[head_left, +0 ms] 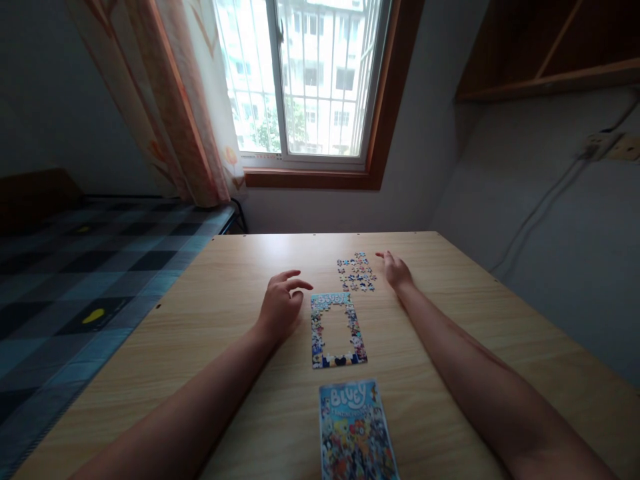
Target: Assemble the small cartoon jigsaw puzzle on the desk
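A jigsaw puzzle (317,333) lies on the table, its border joined into a rectangle around a bare middle. Just left of its upper corner, my left hand (283,300) hovers or rests with fingers apart, holding nothing. Beyond the border, several loose puzzle pieces (357,272) are spread in a loose group. My right hand (396,269) is at the right side of these pieces, index finger stretched toward them, with no piece visible in it. Nearest to me is a picture card or box (356,427) with "Bluey" lettering and many colourful characters; its lower edge is cut off.
The light wooden table (200,300) ends at the wall below a barred window (320,87). A bed with a checked cover (125,267) stands along the left, beside a curtain (185,100). A wooden shelf (550,83) and a cord (540,200) are on the right wall.
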Action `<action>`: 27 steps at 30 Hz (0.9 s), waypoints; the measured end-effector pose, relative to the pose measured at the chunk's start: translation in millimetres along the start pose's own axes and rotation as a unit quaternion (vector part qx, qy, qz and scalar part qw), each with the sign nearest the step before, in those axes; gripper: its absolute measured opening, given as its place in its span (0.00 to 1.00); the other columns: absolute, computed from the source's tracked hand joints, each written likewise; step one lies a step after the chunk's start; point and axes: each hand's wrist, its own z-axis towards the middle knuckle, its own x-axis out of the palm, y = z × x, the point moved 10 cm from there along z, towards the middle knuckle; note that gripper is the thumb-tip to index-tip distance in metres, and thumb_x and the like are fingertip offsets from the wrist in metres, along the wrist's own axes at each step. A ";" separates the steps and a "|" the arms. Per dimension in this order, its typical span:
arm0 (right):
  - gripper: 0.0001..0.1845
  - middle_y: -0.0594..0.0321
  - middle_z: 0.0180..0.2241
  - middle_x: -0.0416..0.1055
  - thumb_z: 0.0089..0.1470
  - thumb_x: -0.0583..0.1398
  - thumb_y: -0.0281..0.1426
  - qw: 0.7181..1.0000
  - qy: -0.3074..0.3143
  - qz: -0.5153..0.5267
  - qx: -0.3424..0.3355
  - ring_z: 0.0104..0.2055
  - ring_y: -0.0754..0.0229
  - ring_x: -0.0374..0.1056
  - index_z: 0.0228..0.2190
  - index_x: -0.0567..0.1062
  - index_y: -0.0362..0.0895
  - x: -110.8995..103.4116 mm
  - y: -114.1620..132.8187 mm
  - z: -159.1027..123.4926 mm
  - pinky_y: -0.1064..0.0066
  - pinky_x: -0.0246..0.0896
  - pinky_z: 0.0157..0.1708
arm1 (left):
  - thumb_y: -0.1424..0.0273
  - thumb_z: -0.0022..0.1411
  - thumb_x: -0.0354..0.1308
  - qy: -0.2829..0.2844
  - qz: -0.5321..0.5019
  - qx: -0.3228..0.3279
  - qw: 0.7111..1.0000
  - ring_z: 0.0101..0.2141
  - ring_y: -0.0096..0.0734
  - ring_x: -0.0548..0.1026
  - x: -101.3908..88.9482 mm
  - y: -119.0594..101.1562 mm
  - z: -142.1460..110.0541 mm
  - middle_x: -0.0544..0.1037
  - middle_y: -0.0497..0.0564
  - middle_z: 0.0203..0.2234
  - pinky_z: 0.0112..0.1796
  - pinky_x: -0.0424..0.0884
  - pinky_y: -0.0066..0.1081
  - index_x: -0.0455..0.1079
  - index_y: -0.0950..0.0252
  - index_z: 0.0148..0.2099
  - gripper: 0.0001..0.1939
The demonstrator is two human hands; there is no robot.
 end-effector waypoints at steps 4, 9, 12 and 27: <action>0.28 0.66 0.61 0.69 0.69 0.42 0.41 0.997 0.054 -0.010 -0.061 0.64 0.58 0.62 0.57 0.74 0.52 12.8 13.4 4.7 0.63 0.52 0.64 | 0.76 0.54 0.51 -0.033 -0.022 -0.034 0.999 0.53 0.43 0.73 -6.5 13.5 3.0 0.79 0.50 0.49 0.60 0.65 0.48 0.82 0.56 0.36 0.18; 0.30 0.64 0.61 0.69 0.70 0.39 0.44 0.986 0.123 -0.075 -0.084 0.65 0.53 0.61 0.55 0.76 0.54 27.1 21.1 13.3 0.57 0.50 0.65 | 0.75 0.54 0.51 -0.033 -0.021 -0.032 0.999 0.53 0.44 0.74 -6.5 14.5 3.6 0.79 0.51 0.49 0.60 0.65 0.47 0.82 0.58 0.40 0.19; 0.30 0.65 0.60 0.70 0.70 0.40 0.45 0.981 0.132 -0.107 -0.090 0.64 0.51 0.62 0.54 0.77 0.56 30.7 23.8 20.4 0.55 0.50 0.65 | 0.75 0.53 0.51 -0.036 -0.021 -0.029 0.999 0.52 0.43 0.74 -6.2 14.4 3.8 0.79 0.51 0.48 0.60 0.65 0.46 0.81 0.59 0.42 0.20; 0.16 0.51 0.46 0.78 0.57 0.58 0.38 0.985 -0.044 -0.167 -0.030 0.52 0.49 0.69 0.38 0.83 0.44 -1.9 -1.6 34.0 0.63 0.60 0.57 | 0.74 0.54 0.51 -0.034 -0.017 -0.035 0.999 0.53 0.44 0.74 -3.6 15.8 4.1 0.79 0.52 0.48 0.60 0.65 0.45 0.81 0.60 0.43 0.20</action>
